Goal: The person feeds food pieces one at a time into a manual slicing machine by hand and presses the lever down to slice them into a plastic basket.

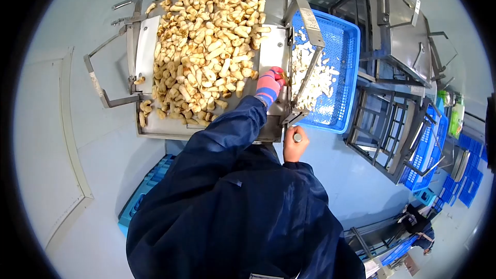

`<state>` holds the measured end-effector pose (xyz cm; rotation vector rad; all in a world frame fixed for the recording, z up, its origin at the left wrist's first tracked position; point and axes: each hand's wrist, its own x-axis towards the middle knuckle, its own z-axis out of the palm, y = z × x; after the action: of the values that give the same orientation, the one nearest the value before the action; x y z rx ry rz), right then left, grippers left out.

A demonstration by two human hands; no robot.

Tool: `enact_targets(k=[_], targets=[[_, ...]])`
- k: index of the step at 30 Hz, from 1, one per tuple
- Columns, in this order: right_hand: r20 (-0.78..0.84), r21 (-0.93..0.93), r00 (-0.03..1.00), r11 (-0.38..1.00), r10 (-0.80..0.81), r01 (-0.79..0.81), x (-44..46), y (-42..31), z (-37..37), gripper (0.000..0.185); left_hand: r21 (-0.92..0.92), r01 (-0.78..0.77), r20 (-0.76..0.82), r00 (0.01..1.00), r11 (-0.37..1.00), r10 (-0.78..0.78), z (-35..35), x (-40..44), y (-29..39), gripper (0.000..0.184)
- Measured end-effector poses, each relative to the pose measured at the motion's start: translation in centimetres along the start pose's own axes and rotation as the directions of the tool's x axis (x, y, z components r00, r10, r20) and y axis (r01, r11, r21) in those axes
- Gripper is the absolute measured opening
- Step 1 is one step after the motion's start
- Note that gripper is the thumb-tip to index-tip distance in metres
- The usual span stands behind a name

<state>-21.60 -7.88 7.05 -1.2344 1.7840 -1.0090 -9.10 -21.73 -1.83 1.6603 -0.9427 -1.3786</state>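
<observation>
My left hand (269,83), in a pink glove with blue stripes and red fingertips, is closed at the right edge of the metal table (206,133). A bit of a brownish mushroom shows at its fingertips, mostly covered. My bare right hand (295,148) wraps round the round metal handle (297,137) of a hinged cutter arm (312,28) along that edge. A large heap of pale brown, stubby mushrooms (206,57), like king oysters, covers the tabletop left of my gloved hand. Beyond the cutter, a blue basket (351,72) holds many white cut pieces (312,75).
Another metal bracket (98,80) sticks out at the table's left side. Metal stands (398,31) and further blue baskets (434,139) stand to the right. Turquoise crates (147,191) lie on the floor at lower left. A person (418,227) in dark clothes is far off at lower right.
</observation>
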Motion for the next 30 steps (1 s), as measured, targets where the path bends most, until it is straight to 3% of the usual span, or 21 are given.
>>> enact_targets(k=[3,6,8,10,12,15,18,19,22,23,26,27,30], targets=[[0.022,0.008,1.0,1.0,-0.002,0.001,-0.5,3.6,0.4,0.023,-0.111,0.052,0.032,0.998,0.992,-0.049,0.0,0.0,0.8,0.03],[-0.011,-0.024,0.998,0.998,0.057,-0.057,0.4,-2.6,-0.4,0.022,-0.014,-0.118,-0.025,0.993,0.993,0.118,0.4,0.2,-0.7,0.032],[-0.007,-0.018,0.998,0.998,0.064,-0.064,-0.3,-2.3,-0.3,0.022,0.082,-0.127,-0.017,0.992,0.989,0.128,0.4,0.4,-0.6,0.033],[0.032,0.015,0.999,1.0,-0.001,0.001,-0.4,3.5,0.5,0.021,0.06,-0.044,-0.007,0.999,0.997,0.044,0.2,0.0,0.5,0.029],[0.026,0.047,0.997,0.996,0.073,-0.074,-0.5,3.6,0.4,0.021,-0.083,0.044,-0.034,0.998,0.996,-0.047,0.6,0.3,0.2,0.028],[-0.022,-0.018,0.996,0.996,0.086,-0.086,0.2,-3.5,-0.6,0.021,0.092,-0.138,-0.089,0.985,0.986,0.146,0.8,0.4,-0.3,0.024],[0.032,0.074,0.999,0.997,-0.019,0.016,-0.1,2.3,0.6,0.022,-0.024,-0.047,-0.021,0.999,0.999,0.046,1.1,0.9,-0.6,0.023],[0.031,0.063,1.0,0.998,0.0,-0.002,-0.2,2.9,0.8,0.022,-0.156,0.012,0.012,1.0,0.988,-0.01,1.0,0.8,-0.3,0.022],[-0.063,-0.03,0.997,0.999,-0.033,0.031,0.2,-1.4,-0.2,0.021,0.252,-0.133,-0.053,0.987,0.958,0.151,0.6,0.1,0.5,0.024],[-0.031,0.034,0.997,0.997,0.065,-0.064,0.4,-3.6,-0.5,0.021,0.162,-0.122,-0.016,0.992,0.979,0.126,0.8,0.5,0.0,0.024],[-0.02,-0.013,0.996,0.996,-0.087,0.087,-0.2,1.2,0.3,0.021,0.143,-0.087,-0.025,0.995,0.986,0.091,0.9,0.1,0.9,0.023],[0.019,0.026,1.0,1.0,-0.01,0.009,-0.1,1.5,0.8,0.022,0.115,-0.082,-0.004,0.997,0.99,0.083,0.8,0.3,0.8,0.025],[-0.04,0.0,0.999,1.0,-0.026,0.026,-0.1,0.0,0.1,0.021,0.218,-0.095,-0.036,0.994,0.971,0.105,0.9,0.5,0.4,0.025]])
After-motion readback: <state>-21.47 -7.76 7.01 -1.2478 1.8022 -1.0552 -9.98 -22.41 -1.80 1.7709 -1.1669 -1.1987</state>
